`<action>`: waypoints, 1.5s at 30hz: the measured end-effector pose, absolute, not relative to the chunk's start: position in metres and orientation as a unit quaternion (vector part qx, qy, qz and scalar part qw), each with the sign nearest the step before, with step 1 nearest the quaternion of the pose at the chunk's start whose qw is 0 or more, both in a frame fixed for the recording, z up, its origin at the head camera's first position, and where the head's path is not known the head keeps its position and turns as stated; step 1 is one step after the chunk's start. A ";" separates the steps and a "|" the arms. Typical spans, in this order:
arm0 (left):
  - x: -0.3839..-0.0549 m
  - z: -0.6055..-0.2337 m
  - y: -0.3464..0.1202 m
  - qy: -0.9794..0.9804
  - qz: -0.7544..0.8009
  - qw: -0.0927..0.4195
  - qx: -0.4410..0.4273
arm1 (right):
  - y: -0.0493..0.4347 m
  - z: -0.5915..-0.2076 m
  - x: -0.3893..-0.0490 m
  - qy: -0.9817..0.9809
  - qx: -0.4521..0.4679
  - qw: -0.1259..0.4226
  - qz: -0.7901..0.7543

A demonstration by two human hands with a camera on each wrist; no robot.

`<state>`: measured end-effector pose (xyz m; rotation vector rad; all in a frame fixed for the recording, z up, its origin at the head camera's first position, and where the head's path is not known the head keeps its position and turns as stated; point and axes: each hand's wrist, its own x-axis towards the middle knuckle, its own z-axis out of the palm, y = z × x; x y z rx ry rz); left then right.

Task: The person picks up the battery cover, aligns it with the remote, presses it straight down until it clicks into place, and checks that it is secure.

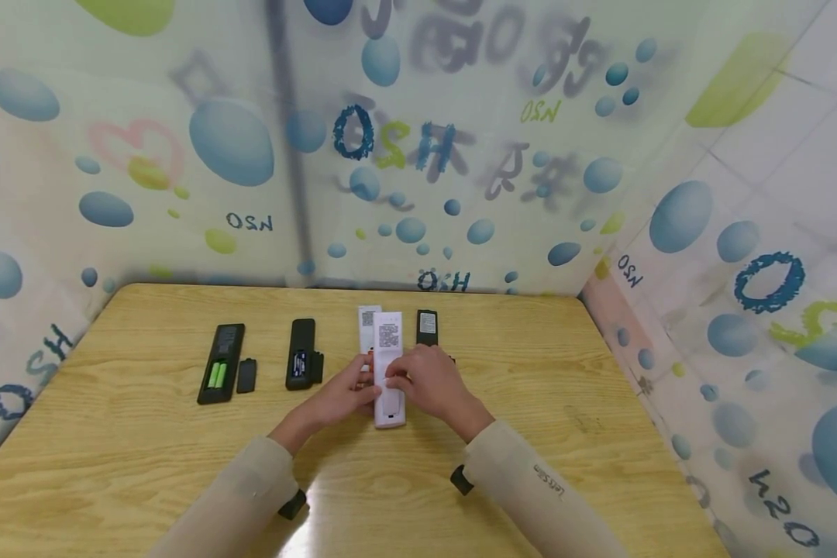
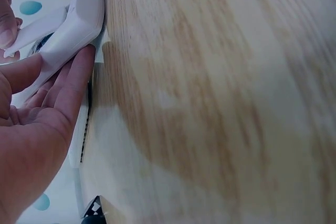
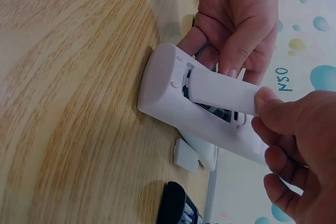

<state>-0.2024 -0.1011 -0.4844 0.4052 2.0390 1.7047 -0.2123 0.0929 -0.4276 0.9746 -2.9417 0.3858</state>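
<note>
Face down, a white remote control [image 1: 389, 333] tilts over the table, its lower end touching or nearly touching the wood. My left hand [image 1: 342, 395] holds it from the left side, thumb on the edge and fingers beneath. Between thumb and fingers, my right hand [image 1: 432, 380] pinches one end of the white battery cover [image 3: 223, 92]. That end is raised off the remote, while the other end sits at the compartment's edge. Under the cover shows a dark battery compartment [image 3: 218, 111]; its contents are mostly hidden. The left wrist view also shows the raised cover [image 2: 39, 30].
Behind lies another white remote [image 1: 366, 322], with a loose white cover [image 3: 186, 157] beside it. A black remote [image 1: 428, 324] lies to the right. Leftward are a black remote [image 1: 303, 337] and one with green batteries [image 1: 218, 375], its cover [image 1: 247, 376] alongside. A printed curtain borders the table [image 1: 530, 364].
</note>
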 end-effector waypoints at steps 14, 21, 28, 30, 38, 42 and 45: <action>-0.202 -0.484 -0.102 0.731 0.625 0.226 0.154 | 0.094 -0.432 -0.211 -0.941 0.325 0.030 0.092; -0.202 -0.483 -0.102 0.735 0.621 0.228 0.148 | 0.095 -0.433 -0.209 -0.938 0.333 0.047 0.082; -0.203 -0.483 -0.101 0.738 0.619 0.229 0.142 | 0.095 -0.434 -0.209 -0.937 0.336 0.060 0.078; -0.203 -0.483 -0.101 0.740 0.618 0.228 0.139 | 0.094 -0.435 -0.210 -0.936 0.337 0.067 0.077; -0.202 -0.481 -0.100 0.737 0.621 0.229 0.137 | 0.094 -0.440 -0.211 -0.935 0.335 0.088 0.081; -0.202 -0.481 -0.100 0.738 0.620 0.227 0.139 | 0.095 -0.444 -0.211 -0.933 0.336 0.103 0.079; -0.202 -0.481 -0.100 0.739 0.619 0.226 0.140 | 0.095 -0.444 -0.211 -0.934 0.334 0.102 0.078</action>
